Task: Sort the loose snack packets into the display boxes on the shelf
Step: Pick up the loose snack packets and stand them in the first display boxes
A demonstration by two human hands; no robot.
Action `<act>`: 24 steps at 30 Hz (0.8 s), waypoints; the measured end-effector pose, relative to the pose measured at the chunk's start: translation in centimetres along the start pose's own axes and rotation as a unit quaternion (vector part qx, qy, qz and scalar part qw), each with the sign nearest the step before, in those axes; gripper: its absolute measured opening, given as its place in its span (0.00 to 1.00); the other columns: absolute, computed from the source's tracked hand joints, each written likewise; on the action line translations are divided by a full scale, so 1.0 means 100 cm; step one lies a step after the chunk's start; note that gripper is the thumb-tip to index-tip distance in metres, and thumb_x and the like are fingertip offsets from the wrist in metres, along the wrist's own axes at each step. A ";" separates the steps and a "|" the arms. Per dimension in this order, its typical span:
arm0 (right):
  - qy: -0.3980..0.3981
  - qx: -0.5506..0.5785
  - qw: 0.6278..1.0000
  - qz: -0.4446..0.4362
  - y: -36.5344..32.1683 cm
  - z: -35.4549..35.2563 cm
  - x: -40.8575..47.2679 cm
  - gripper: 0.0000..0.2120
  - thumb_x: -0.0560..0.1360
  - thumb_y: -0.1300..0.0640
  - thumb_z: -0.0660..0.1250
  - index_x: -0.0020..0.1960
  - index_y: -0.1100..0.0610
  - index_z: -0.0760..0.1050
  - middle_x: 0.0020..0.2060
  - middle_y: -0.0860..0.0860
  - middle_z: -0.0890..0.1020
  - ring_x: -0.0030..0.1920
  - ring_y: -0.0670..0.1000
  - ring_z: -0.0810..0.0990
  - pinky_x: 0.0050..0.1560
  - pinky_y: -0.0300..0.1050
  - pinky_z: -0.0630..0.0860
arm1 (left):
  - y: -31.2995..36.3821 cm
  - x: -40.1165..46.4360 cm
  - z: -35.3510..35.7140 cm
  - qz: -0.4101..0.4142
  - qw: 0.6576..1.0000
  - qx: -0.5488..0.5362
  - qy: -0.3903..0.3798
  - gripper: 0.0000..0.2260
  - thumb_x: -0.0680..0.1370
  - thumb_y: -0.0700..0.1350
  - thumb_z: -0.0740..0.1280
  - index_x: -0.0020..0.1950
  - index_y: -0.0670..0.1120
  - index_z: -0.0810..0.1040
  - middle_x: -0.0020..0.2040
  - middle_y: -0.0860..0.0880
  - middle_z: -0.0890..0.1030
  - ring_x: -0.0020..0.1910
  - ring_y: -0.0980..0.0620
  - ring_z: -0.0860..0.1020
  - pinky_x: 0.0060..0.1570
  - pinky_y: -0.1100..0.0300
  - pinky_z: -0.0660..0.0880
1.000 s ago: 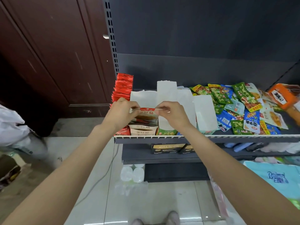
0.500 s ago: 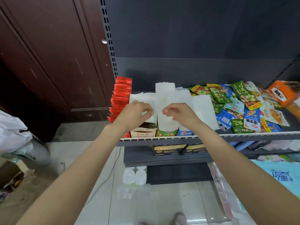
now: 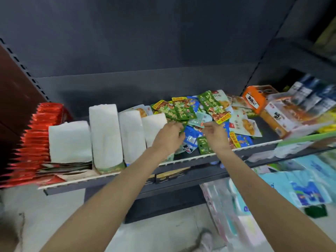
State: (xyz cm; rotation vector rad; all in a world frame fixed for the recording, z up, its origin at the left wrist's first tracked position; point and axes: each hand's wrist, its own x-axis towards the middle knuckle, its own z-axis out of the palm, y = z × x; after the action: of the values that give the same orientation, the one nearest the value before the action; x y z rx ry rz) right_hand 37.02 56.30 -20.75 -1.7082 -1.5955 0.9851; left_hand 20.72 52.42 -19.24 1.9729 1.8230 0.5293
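Both hands reach into the heap of loose snack packets (image 3: 209,113) on the shelf (image 3: 254,148), right of the white display boxes (image 3: 107,135), the left hand (image 3: 170,136) pinching a green packet (image 3: 183,127), the right hand (image 3: 215,133) curled over the heap, its grip unclear.

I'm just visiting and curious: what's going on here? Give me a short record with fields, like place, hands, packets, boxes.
place: grey shop shelf, seen from above by a head-worn camera
left hand: over the loose pile, fingers curled at a green packet; the grip is blurred
right hand: beside it, fingers curled at the pile; what it holds is unclear
loose packets: mixed green, blue and pale packets heaped on the right half of the shelf
display boxes: four white-backed boxes in a row to the left of the pile
red packets: a neat row at the far left
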 end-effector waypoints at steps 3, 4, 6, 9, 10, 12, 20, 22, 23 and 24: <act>-0.032 -0.091 0.995 0.020 0.044 -0.041 0.040 0.16 0.79 0.59 0.61 0.66 0.62 0.70 0.64 0.58 0.74 0.61 0.58 0.74 0.58 0.50 0.71 | 0.037 0.040 0.048 -0.040 0.998 0.009 -0.050 0.19 0.80 0.45 0.60 0.70 0.41 0.67 0.68 0.41 0.69 0.65 0.43 0.69 0.63 0.51 0.68; -0.039 -0.121 0.992 0.021 0.056 -0.054 0.052 0.17 0.79 0.59 0.61 0.67 0.62 0.69 0.65 0.57 0.74 0.62 0.58 0.74 0.58 0.49 0.70 | 0.049 0.053 0.062 -0.048 0.996 0.015 -0.068 0.20 0.80 0.45 0.60 0.72 0.41 0.65 0.70 0.42 0.67 0.68 0.43 0.66 0.65 0.51 0.66; -0.049 -0.158 0.986 0.022 0.080 -0.078 0.075 0.19 0.79 0.58 0.62 0.68 0.61 0.69 0.67 0.57 0.72 0.65 0.57 0.72 0.59 0.47 0.69 | 0.067 0.076 0.085 -0.055 0.993 0.034 -0.096 0.25 0.80 0.46 0.61 0.75 0.42 0.59 0.75 0.43 0.59 0.73 0.44 0.59 0.70 0.50 0.61; -0.080 -0.215 0.973 0.016 0.109 -0.102 0.106 0.22 0.78 0.57 0.63 0.70 0.61 0.66 0.68 0.59 0.69 0.66 0.58 0.70 0.64 0.48 0.67 | 0.082 0.103 0.109 -0.042 0.989 0.094 -0.109 0.30 0.79 0.49 0.62 0.77 0.46 0.51 0.78 0.47 0.48 0.77 0.46 0.48 0.74 0.50 0.51; -0.094 -0.234 0.968 0.012 0.117 -0.108 0.115 0.24 0.78 0.56 0.63 0.71 0.62 0.64 0.69 0.59 0.68 0.68 0.58 0.68 0.66 0.48 0.65 | 0.085 0.111 0.115 -0.028 0.984 0.133 -0.114 0.32 0.79 0.50 0.62 0.78 0.46 0.48 0.78 0.48 0.45 0.77 0.46 0.45 0.74 0.50 0.48; -0.120 -0.266 0.956 0.004 0.133 -0.114 0.130 0.29 0.77 0.54 0.65 0.74 0.60 0.59 0.73 0.57 0.62 0.73 0.56 0.60 0.71 0.47 0.58 | 0.088 0.123 0.126 0.002 0.969 0.211 -0.126 0.35 0.79 0.53 0.62 0.78 0.48 0.44 0.78 0.48 0.40 0.77 0.46 0.40 0.74 0.50 0.43; -0.189 -0.366 0.910 -0.033 0.158 -0.130 0.163 0.41 0.73 0.41 0.66 0.76 0.59 0.52 0.75 0.54 0.55 0.75 0.55 0.55 0.72 0.50 0.57 | 0.086 0.158 0.156 -0.025 0.960 0.213 -0.179 0.42 0.75 0.65 0.61 0.78 0.52 0.40 0.77 0.51 0.36 0.76 0.48 0.38 0.74 0.48 0.43; -0.164 -0.412 0.895 -0.053 0.158 -0.134 0.164 0.35 0.72 0.39 0.66 0.69 0.59 0.61 0.67 0.56 0.68 0.67 0.57 0.69 0.62 0.52 0.69 | 0.083 0.159 0.159 -0.025 0.963 0.195 -0.182 0.42 0.75 0.64 0.62 0.77 0.52 0.40 0.77 0.51 0.36 0.76 0.48 0.38 0.74 0.48 0.43; -0.151 -0.429 0.888 -0.063 0.159 -0.136 0.163 0.32 0.71 0.38 0.67 0.65 0.58 0.64 0.62 0.55 0.72 0.62 0.57 0.73 0.59 0.51 0.71 | 0.081 0.159 0.160 -0.024 0.966 0.186 -0.180 0.42 0.75 0.64 0.62 0.77 0.52 0.40 0.77 0.51 0.36 0.76 0.48 0.38 0.74 0.49 0.43; -0.140 -0.440 0.884 -0.069 0.158 -0.140 0.162 0.31 0.70 0.38 0.67 0.62 0.58 0.66 0.59 0.55 0.74 0.59 0.56 0.76 0.57 0.49 0.71 | 0.080 0.159 0.161 -0.022 0.968 0.177 -0.177 0.42 0.75 0.64 0.63 0.77 0.53 0.40 0.77 0.51 0.36 0.76 0.48 0.38 0.74 0.49 0.42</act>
State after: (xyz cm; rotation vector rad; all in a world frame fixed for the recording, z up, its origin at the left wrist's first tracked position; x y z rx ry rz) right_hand 57.46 71.63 -28.14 -2.0052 -2.5819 0.4401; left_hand 37.21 67.13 -28.61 2.0759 1.8124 -0.1727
